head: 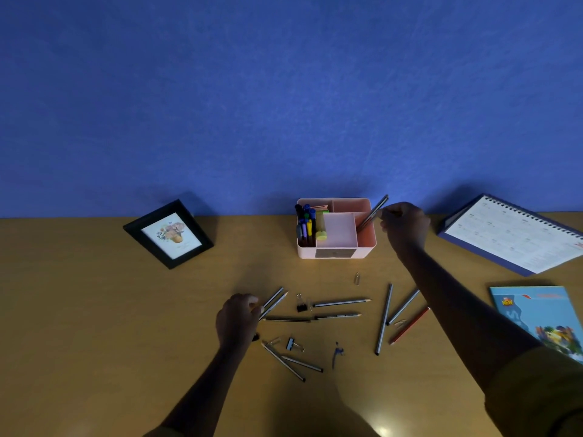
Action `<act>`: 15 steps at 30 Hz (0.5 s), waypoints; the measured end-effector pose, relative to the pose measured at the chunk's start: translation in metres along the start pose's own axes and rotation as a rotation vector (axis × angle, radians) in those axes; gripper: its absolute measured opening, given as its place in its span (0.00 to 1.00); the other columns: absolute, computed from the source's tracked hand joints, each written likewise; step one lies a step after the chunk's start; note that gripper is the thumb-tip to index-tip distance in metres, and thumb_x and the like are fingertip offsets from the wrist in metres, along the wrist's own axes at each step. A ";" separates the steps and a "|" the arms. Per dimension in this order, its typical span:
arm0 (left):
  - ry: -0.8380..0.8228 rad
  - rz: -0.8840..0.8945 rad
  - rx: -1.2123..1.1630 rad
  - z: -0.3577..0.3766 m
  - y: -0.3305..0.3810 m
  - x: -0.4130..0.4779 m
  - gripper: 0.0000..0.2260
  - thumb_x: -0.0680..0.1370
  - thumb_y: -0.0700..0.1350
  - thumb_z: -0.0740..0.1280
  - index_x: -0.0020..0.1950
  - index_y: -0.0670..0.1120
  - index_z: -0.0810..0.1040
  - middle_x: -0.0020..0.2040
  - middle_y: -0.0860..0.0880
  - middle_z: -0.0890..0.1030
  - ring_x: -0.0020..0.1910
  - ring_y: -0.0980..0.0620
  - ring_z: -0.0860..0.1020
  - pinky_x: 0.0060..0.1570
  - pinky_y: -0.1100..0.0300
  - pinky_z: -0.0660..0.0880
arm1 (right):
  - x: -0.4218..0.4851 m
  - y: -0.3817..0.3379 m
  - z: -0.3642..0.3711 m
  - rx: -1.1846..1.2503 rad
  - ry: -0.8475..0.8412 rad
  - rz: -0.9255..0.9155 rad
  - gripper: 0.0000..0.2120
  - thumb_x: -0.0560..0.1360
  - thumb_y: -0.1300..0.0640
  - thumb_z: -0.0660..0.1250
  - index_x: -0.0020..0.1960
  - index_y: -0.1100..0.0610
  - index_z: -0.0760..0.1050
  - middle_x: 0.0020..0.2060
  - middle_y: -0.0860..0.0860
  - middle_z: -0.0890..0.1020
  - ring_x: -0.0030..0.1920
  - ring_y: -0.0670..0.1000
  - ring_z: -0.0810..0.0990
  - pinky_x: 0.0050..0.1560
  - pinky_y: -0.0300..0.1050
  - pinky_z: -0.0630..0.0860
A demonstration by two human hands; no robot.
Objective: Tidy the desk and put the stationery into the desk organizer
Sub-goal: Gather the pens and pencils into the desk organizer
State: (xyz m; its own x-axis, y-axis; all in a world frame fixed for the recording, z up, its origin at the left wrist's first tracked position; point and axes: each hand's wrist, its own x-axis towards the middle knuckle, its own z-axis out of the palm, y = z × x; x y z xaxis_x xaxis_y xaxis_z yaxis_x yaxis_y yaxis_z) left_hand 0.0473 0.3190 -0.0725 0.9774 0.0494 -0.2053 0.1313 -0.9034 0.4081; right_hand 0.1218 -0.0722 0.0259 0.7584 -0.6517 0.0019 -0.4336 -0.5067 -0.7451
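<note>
Right hand [403, 225] pinches leaning pencils [372, 214], tips inside the desk organizer [367, 246] (far edge of the desk [94, 310]); left hand [238, 320] clamps a pencil pair [273, 301] mid-desk.

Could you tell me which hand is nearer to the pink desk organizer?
Right. The right hand is right of the organizer; the left hand is well in front, leftward.

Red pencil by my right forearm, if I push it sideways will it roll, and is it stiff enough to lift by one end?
The red pencil looks thin and straight, lying flat on the smooth desk, so a sideways push would probably roll it. It likely stays rigid lifted by one end. The paper clip beside it may get dragged along.
</note>
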 end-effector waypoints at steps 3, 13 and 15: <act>0.009 0.026 0.017 -0.001 0.002 0.000 0.09 0.77 0.51 0.76 0.56 0.52 0.88 0.51 0.55 0.87 0.46 0.56 0.84 0.44 0.55 0.81 | -0.001 0.006 0.002 -0.035 -0.018 0.015 0.09 0.81 0.60 0.72 0.42 0.53 0.81 0.37 0.51 0.86 0.36 0.49 0.85 0.40 0.49 0.83; -0.009 0.103 0.192 -0.001 0.009 0.004 0.04 0.78 0.48 0.74 0.50 0.52 0.88 0.43 0.55 0.87 0.37 0.56 0.83 0.36 0.58 0.80 | -0.024 0.018 -0.003 -0.026 -0.080 0.029 0.06 0.80 0.57 0.74 0.45 0.56 0.84 0.36 0.49 0.86 0.35 0.48 0.84 0.41 0.53 0.85; -0.027 0.087 0.193 -0.002 0.012 0.006 0.04 0.78 0.48 0.73 0.48 0.52 0.88 0.41 0.55 0.87 0.35 0.56 0.82 0.35 0.58 0.80 | -0.033 0.021 -0.005 -0.027 -0.089 -0.006 0.06 0.81 0.57 0.73 0.46 0.56 0.85 0.37 0.49 0.86 0.35 0.47 0.84 0.40 0.50 0.85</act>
State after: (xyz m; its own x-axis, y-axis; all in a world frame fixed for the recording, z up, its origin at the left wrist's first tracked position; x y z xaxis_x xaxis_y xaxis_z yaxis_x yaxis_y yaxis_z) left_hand 0.0546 0.3096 -0.0671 0.9786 -0.0417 -0.2015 0.0098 -0.9687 0.2480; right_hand 0.0849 -0.0638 0.0138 0.8008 -0.5965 -0.0536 -0.4408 -0.5265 -0.7270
